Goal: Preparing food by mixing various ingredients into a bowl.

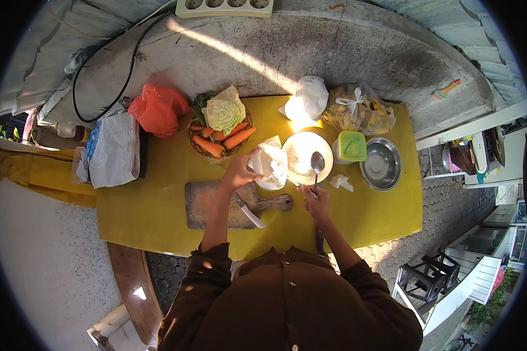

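Observation:
My left hand (242,170) grips a white plastic bag (270,164) by its side, just left of a pale bowl (296,140). In my right hand (314,202) is a metal spoon (317,163), its bowl end over the pale bowl. Bright sunlight washes out much of the bowl, and its pale contents are hard to make out. Below my left hand lies a wooden cutting board (219,210) with a handle. A knife with a white handle (252,217) rests across the board.
A basket (196,149) holds carrots (235,138) and a cut cabbage (225,113). Behind stand a red plastic bag (158,109), a white bag (311,96) and a tied clear bag (358,109). To the right are a green-lidded container (352,146), crumpled plastic (341,182) and a steel bowl (381,164).

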Demonstrator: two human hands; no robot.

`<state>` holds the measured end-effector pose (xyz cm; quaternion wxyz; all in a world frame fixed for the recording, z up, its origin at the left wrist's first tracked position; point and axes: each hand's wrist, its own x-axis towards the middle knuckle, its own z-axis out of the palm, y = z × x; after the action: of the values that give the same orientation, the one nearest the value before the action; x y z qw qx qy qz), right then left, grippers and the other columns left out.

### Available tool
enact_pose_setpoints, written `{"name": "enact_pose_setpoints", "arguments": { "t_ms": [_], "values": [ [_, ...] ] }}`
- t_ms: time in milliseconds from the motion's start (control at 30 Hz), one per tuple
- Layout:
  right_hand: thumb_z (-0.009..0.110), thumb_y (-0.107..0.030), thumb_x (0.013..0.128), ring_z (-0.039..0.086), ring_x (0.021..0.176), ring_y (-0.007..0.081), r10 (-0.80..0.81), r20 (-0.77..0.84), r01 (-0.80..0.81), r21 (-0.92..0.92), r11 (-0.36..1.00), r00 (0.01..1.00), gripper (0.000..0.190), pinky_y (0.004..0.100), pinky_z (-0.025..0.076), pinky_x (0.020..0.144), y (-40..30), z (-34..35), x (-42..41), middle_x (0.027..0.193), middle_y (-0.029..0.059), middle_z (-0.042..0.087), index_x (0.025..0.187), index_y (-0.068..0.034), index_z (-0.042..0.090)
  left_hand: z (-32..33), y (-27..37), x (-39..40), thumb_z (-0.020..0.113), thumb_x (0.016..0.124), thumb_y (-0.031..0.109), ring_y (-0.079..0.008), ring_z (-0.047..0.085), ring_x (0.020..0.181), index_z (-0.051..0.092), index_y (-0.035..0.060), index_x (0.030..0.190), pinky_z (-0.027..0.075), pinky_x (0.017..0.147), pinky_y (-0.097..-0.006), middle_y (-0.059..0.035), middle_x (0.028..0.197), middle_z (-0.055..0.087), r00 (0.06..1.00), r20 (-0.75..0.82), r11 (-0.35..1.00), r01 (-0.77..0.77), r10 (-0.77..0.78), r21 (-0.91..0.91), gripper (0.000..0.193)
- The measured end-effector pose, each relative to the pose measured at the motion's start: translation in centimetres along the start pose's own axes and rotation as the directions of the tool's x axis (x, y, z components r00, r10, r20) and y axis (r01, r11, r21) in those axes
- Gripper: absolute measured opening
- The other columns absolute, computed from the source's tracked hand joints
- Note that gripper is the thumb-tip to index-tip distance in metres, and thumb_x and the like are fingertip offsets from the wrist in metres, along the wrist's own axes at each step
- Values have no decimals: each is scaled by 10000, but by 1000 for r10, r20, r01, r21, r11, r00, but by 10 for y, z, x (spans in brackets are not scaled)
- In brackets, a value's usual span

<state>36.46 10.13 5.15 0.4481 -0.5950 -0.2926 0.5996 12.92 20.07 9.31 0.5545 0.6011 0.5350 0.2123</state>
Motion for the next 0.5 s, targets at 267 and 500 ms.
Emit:
{"name": "enact_pose_setpoints", "arguments": {
  "t_ms": [267,500],
  "values": [
    [557,-163,872,275,366,5,-17,-105,32,146,989,994,179,194,216,361,-13,-33,-6,490,-74,392,816,-2,612,-1,-2,1,796,545,126,-122,618,700,406,49,1298,477,602,-252,-103,993,626,999,-12,994,46,-45,98,851],
    [564,-68,832,525,455,174,-797,77,514,-800,309,599,151,304,409,418,-23,-53,6,575,97,551,914,54,599,0,1,-1,799,550,139,-124,625,696,399,41,1300,474,612,-248,-110,950,636,1000,-27,997,13,-11,75,856]
  ]
}}
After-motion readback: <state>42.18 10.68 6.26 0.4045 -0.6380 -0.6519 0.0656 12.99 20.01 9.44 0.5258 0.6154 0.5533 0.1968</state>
